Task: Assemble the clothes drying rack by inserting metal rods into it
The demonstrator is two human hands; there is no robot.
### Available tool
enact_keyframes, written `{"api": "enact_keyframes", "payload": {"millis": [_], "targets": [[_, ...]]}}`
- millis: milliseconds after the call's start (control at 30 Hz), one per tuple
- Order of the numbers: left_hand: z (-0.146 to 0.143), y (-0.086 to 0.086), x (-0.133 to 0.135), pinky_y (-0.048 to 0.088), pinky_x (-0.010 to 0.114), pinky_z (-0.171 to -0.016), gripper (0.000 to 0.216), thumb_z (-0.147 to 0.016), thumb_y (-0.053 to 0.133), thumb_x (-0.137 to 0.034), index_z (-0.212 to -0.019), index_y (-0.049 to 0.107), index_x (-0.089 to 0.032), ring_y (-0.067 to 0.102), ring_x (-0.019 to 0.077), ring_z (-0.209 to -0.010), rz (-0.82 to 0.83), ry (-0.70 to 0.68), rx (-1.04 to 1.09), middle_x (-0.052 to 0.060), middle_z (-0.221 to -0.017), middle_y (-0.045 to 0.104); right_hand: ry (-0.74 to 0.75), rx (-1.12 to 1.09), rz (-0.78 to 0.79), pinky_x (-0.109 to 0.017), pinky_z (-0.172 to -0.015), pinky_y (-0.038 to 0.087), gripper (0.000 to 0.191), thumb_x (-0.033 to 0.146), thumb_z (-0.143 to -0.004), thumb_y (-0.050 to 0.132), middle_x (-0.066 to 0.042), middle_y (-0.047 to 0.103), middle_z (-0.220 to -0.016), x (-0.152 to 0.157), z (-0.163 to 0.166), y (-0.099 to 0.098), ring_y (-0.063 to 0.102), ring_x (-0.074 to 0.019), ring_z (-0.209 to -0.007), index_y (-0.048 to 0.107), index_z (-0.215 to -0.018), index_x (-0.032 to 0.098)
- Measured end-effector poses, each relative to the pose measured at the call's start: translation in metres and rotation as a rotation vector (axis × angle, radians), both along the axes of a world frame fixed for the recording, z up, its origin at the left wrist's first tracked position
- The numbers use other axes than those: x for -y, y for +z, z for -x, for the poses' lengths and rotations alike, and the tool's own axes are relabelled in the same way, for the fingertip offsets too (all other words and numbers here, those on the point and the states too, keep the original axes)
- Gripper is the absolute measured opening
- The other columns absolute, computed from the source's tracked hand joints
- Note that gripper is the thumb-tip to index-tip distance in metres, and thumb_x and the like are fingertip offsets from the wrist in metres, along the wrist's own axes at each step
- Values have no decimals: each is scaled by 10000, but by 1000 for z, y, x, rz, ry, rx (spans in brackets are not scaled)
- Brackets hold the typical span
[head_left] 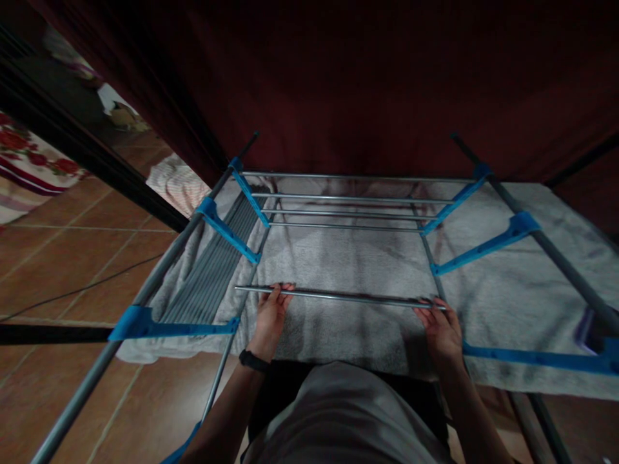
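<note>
A loose grey metal rod (348, 298) lies crosswise between my two hands. My left hand (271, 316) grips it near its left end, fingers curled over the top. My right hand (441, 328) grips its right end, close to a blue plastic bracket (483, 250). The rod sits level within a grey-and-blue drying rack frame (159, 270), whose far end carries several fitted rods (348, 209). A bundle of spare rods (217, 264) lies on the left under the frame. A black band is on my left wrist.
A pale grey towel (512, 303) covers the floor beneath the rack. Brown floor tiles (72, 251) spread to the left, crossed by a thin black cable (82, 289). A dark red curtain (367, 84) hangs behind. A floral cloth (29, 154) lies far left.
</note>
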State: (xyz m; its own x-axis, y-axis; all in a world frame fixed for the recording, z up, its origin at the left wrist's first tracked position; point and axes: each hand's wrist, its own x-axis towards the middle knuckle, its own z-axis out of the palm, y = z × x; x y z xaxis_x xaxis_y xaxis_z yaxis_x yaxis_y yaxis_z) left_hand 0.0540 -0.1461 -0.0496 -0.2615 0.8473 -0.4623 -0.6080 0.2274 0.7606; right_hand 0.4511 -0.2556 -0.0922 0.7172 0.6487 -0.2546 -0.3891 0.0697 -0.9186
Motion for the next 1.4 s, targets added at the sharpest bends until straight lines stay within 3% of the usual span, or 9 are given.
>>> {"api": "enact_keyframes", "payload": {"millis": [267,733,1400], "targets": [[1,0,0,569,400,-1028,104,-875,772,-181,-887,681,-228,788,233,-943,7,-9,-3,58,-888,797,1,-34,2,-440,-864,648,555,447,-641,915,-13,793,-900,-2,-1,0,779,-221,-873,654,-1095,262],[1,-1,0,572,402,-1009,109,-870,789,-194,-895,687,-223,783,233,-937,-13,-16,-8,62,-892,798,7,-27,-9,-413,-875,646,550,476,-642,915,-14,799,-899,-2,-2,-1,776,-209,-884,659,-1082,268],[1,0,1,570,417,-1054,143,-847,824,-214,-897,690,-227,793,246,-976,-20,-26,-18,53,-895,809,-6,-36,4,-500,-930,641,513,431,-655,908,-8,787,-910,-3,0,4,774,-217,-867,664,-1072,261]]}}
